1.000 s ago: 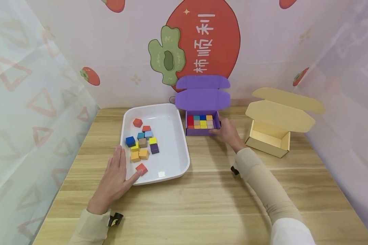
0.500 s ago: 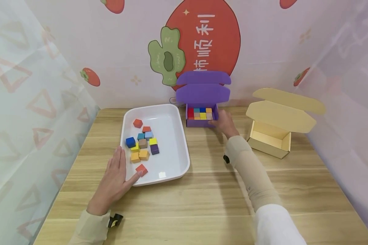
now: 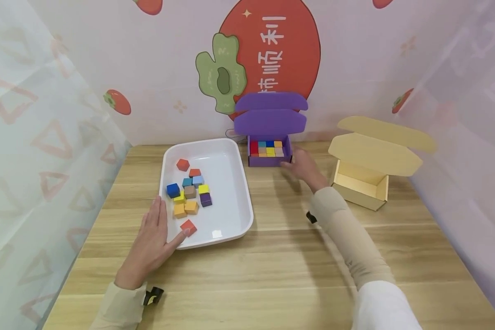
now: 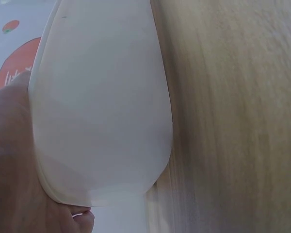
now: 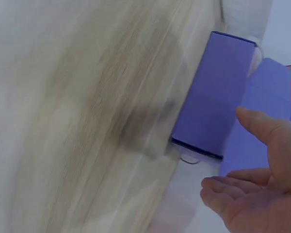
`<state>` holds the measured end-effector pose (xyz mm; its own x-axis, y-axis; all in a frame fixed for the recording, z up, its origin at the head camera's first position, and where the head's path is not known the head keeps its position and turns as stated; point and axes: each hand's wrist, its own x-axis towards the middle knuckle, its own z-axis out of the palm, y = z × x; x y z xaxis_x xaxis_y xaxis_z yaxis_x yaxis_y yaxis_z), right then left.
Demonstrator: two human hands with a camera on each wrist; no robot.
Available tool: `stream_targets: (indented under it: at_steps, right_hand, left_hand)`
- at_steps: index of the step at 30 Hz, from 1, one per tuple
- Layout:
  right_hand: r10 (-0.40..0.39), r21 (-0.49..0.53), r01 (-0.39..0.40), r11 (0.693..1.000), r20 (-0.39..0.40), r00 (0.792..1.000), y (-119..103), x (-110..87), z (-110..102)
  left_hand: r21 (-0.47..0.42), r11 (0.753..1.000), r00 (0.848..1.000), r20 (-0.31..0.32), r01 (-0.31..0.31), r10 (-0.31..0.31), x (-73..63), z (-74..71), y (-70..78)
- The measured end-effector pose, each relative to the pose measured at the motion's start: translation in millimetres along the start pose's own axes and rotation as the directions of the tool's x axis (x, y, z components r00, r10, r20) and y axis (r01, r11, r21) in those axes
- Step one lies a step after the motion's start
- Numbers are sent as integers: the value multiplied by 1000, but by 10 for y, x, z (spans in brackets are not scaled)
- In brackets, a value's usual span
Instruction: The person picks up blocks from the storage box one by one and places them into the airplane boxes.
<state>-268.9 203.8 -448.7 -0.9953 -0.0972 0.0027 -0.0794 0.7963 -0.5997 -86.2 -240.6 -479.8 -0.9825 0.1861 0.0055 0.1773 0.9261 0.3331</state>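
My left hand [image 3: 149,242] rests at the near left corner of a white tray [image 3: 231,211], fingers straight along its side. Its thumb reaches over the rim to a red block [image 3: 188,227]. Several other coloured blocks lie loose in the tray, among them a dark blue block [image 3: 173,190] and a purple block [image 3: 205,199]. My right hand [image 3: 303,166] is beside the near right corner of an open purple box [image 3: 268,162], packed with rows of coloured blocks. In the right wrist view the thumb stands apart from loosely bent fingers, with nothing between them.
To the right stands an open tan cardboard box [image 3: 360,195], its lid tilted back. Behind the purple box rises a wall covering [image 3: 161,59] with printed fruit. A wooden table [image 3: 247,284] lies under everything.
The purple box has slid back toward the wall, pushed by my right hand. That hand has since drawn slightly away from the box. The left hand has stayed on the tray.
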Motion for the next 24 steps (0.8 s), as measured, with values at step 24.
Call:
stream_targets:
  at_steps: [24]
  right_hand:
    - [152, -174, -195, 965, -235, 960, 852, -1697, -1230]
  left_hand:
    - [-27, 1000, 1000, 24, -17, 18, 16, -10, 2]
